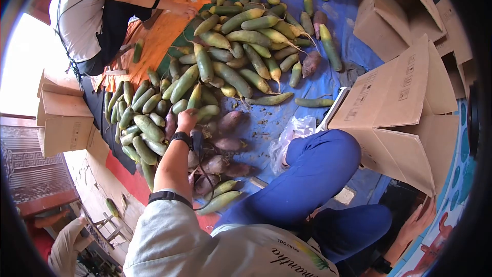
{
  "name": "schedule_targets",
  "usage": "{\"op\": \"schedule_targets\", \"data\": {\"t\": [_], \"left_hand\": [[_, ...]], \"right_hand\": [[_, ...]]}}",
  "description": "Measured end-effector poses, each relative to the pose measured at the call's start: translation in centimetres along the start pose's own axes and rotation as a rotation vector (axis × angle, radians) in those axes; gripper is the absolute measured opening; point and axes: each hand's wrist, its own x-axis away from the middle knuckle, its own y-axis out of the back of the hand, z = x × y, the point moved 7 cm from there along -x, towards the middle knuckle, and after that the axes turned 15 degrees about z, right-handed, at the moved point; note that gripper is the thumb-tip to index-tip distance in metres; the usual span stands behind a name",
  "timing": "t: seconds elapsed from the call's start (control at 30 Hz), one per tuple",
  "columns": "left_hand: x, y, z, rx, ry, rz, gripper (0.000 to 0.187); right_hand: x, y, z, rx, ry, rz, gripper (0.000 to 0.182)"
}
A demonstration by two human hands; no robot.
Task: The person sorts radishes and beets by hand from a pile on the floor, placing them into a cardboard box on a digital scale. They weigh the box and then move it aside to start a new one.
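Observation:
My left hand (187, 120) reaches out to the heap, its fingers closed round the lower end of a green radish (195, 97) with a yellowish tip. Other green radishes (150, 128) lie close by on its left. Several purple-red radishes (229, 144) are on the tarp just below and right of it. Down at the right edge, my right hand (413, 221) is beside the lower edge of an open cardboard box (389, 97), fingers stretched out along it.
A large pile of green radishes (241, 51) covers the blue tarp (261, 138). Another person (97, 15) crouches at the upper left, one hand at the pile's edge. More cardboard boxes (394, 15) stand at the upper right and left. A clear plastic bag (293, 141) lies near my knee.

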Motion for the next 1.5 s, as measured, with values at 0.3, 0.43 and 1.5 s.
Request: {"op": "schedule_targets", "data": {"t": [0.3,0.43,1.5], "left_hand": [[10.6,0.2,-10.6,0.795,-0.342,0.210,0.027],[19.8,0.6,-19.7,0.910,-0.623,0.382,0.027],[21.2,3.9,18.4,0.261,0.417,-0.743,0.033]], "right_hand": [[-2.0,2.5,5.2,-0.029,0.158,-0.141,0.029],[-3.1,3.8,9.6,-0.155,0.239,-0.137,0.029],[-11.1,-6.8,-6.8,-0.120,-0.131,0.025,0.044]]}}
